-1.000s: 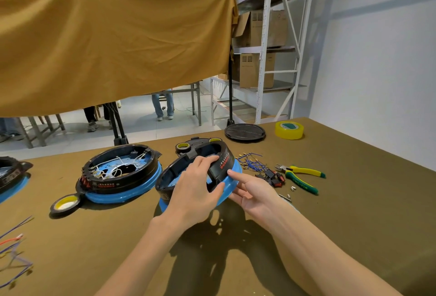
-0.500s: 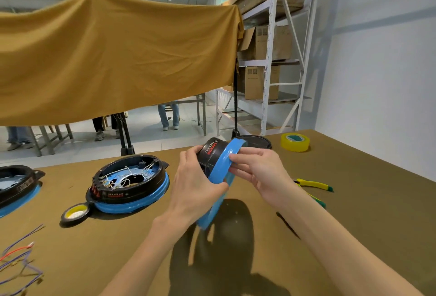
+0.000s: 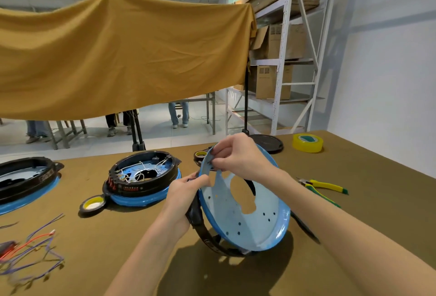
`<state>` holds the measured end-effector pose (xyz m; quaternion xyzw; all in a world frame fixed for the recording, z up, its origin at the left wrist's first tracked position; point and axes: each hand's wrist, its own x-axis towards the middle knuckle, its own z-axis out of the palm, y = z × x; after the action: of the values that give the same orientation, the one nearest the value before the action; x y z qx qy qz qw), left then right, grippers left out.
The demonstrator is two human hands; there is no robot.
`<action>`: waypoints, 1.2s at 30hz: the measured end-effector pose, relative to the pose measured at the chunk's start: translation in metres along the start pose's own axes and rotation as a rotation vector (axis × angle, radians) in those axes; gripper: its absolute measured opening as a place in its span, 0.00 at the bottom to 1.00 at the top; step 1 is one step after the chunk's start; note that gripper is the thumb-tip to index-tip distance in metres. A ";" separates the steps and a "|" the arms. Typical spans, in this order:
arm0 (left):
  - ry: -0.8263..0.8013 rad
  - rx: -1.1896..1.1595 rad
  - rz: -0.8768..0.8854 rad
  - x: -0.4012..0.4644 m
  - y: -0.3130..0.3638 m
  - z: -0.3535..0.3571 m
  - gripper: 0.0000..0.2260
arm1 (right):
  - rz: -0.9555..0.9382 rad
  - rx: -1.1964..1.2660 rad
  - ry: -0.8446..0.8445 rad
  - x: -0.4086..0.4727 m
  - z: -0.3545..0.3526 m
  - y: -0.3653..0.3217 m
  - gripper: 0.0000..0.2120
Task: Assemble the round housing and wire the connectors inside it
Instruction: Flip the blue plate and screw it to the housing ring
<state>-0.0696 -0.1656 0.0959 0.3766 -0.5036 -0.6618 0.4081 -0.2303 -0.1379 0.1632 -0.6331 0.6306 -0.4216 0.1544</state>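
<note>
Up at the top rim of the blue base plate [image 3: 245, 220], the fingers [image 3: 215, 162] of our right hand [image 3: 238, 157] were pinching the edge, while our left hand [image 3: 186, 192] curled round the black housing ring [image 3: 207, 236] on the plate's left side. We had the whole round housing tipped up on edge, its lower rim down on the worktop [image 3: 354, 201], flat blue underside facing us. Just left sat a second housing [image 3: 144, 177] with white wires inside, a small tape roll [image 3: 93, 205] touching it. Loose wires [image 3: 30, 253] lay far left, pliers [image 3: 323, 187] and yellow tape [image 3: 307, 143] to the right.
</note>
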 end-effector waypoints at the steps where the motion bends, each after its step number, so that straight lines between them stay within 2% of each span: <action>1: 0.001 -0.021 -0.051 -0.001 -0.004 -0.005 0.04 | -0.027 -0.043 0.000 0.001 0.008 0.003 0.12; 6: -0.042 -0.126 -0.239 -0.002 -0.021 -0.029 0.09 | -0.085 -0.130 -0.032 0.005 0.044 0.022 0.10; 9: -0.040 -0.147 -0.290 0.001 -0.032 -0.040 0.18 | -0.100 -0.234 -0.068 0.007 0.063 0.030 0.10; 14: -0.114 0.021 -0.367 0.011 -0.037 -0.060 0.27 | -0.113 -0.389 -0.198 0.006 0.088 0.036 0.09; 17: -0.151 0.112 -0.414 0.017 -0.036 -0.071 0.31 | -0.125 -0.349 -0.274 0.004 0.097 0.041 0.10; 23: -0.181 0.253 -0.405 0.030 -0.038 -0.080 0.28 | -0.151 -0.328 -0.348 0.002 0.092 0.044 0.14; 26: -0.219 0.379 -0.411 0.037 -0.038 -0.086 0.30 | -0.100 -0.373 -0.308 -0.004 0.079 0.052 0.11; 29: -0.246 0.492 -0.427 0.043 -0.034 -0.089 0.37 | -0.020 -0.613 -0.070 -0.012 0.059 0.067 0.14; 31: -0.250 0.488 -0.452 0.049 -0.032 -0.089 0.38 | 0.119 -0.796 0.043 -0.017 0.043 0.079 0.18; 34: -0.229 0.534 -0.506 0.057 -0.031 -0.083 0.36 | 0.340 -0.866 -0.031 -0.024 0.023 0.096 0.18; 36: -0.194 0.537 -0.518 0.060 -0.031 -0.077 0.29 | 0.400 -0.841 -0.100 -0.030 0.015 0.103 0.12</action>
<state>-0.0279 -0.2436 0.0444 0.5204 -0.5833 -0.6203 0.0647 -0.2832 -0.1317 0.0694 -0.5262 0.8482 -0.0604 -0.0070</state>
